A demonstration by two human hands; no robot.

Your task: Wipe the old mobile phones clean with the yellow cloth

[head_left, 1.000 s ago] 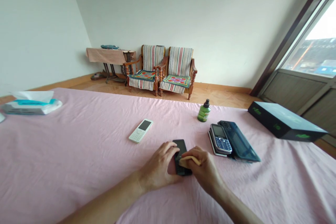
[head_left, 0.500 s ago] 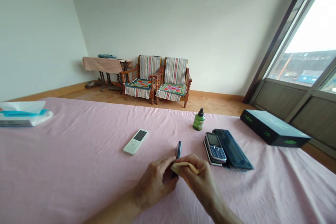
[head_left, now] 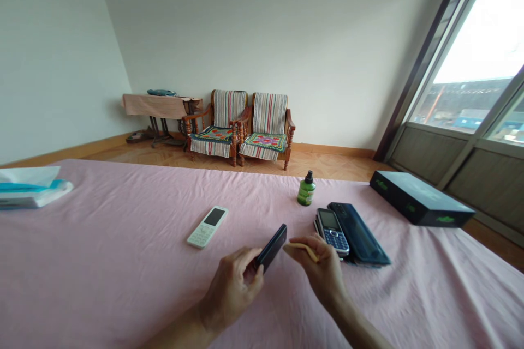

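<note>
My left hand (head_left: 235,283) grips a dark mobile phone (head_left: 273,248) by its near end, fingers on one edge and thumb on the other, holding it tilted above the pink cloth. My right hand (head_left: 321,267) pinches a folded yellowish cloth (head_left: 305,249), a small gap away from the phone's side. Beyond my left hand a white keypad phone (head_left: 208,227) lies face up. Past my right hand a blue-black keypad phone (head_left: 333,230) rests on another thing, beside a larger dark blue smartphone (head_left: 361,234).
A green bottle with a black cap (head_left: 307,189) stands beyond the phones. At the right is a black box (head_left: 421,199); at the far left, a tissue pack (head_left: 35,191). The pink cloth (head_left: 123,240) covers the surface. Two wooden armchairs (head_left: 264,139) stand against the far wall.
My right hand and its cloth have moved right, away from the phone. My left hand has turned the phone so that its dark broad side shows more. The view has shifted slightly.
</note>
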